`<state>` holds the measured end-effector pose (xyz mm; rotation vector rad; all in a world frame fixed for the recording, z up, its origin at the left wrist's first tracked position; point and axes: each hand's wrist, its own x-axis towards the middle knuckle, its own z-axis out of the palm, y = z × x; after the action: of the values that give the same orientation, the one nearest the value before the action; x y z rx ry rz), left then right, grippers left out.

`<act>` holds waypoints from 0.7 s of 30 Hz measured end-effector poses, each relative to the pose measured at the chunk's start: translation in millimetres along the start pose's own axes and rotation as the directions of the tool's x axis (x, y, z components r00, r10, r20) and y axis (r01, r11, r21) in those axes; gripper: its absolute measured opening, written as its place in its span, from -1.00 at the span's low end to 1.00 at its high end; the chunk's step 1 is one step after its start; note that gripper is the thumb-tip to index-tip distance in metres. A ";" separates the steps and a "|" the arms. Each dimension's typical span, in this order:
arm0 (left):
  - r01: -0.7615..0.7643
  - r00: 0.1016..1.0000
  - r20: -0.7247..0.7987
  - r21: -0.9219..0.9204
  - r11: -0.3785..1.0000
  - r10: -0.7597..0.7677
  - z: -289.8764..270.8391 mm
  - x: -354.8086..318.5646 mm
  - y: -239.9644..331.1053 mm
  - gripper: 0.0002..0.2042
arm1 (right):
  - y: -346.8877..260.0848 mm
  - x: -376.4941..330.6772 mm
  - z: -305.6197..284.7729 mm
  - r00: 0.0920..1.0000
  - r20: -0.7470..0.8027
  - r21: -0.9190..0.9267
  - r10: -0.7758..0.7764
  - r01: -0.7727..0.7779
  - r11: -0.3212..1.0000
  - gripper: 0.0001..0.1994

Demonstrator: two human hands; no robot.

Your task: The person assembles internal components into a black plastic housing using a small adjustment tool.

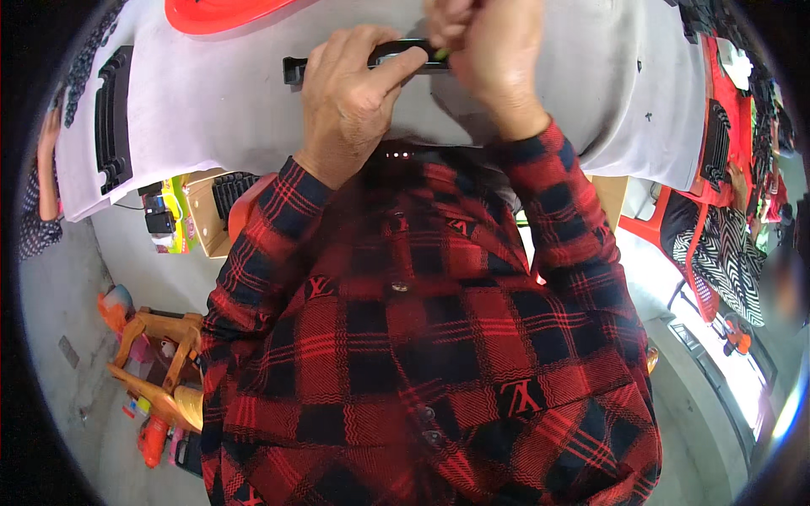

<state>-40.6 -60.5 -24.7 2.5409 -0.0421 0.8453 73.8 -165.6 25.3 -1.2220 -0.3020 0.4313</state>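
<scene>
My left hand (350, 105) is closed around a long, narrow black plastic part (293, 72) lying crosswise on the pale grey tabletop cover (245, 110). Its thumb presses along the near side, and one end of the part sticks out past the fingers on the left. Over the other end is my right hand (506, 63), fingers curled and partly blurred by motion. A tiny yellow-green bit (441, 54) shows beside those fingers; what they pinch is mostly hidden.
At the far edge a red plastic tray (207, 24) is partly in view. Black ribbed parts lie in rows at the left (114, 122) and right (717, 139) ends. Another person's arm (46, 148) reaches in at left; a person in zigzag-patterned clothing (730, 261) sits at right.
</scene>
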 end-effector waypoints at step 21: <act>0.076 0.972 -0.208 -0.152 0.985 -0.107 -34.1 -15.6 -5.9 -0.65 | -26.7 -9.4 -78.3 0.878 0.333 -0.810 -0.343 0.453 0.373 -0.90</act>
<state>-71.3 -42.2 -12.0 2.2869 0.0798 1.0371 104.7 -242.9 25.8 -2.0744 -1.0004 -0.1619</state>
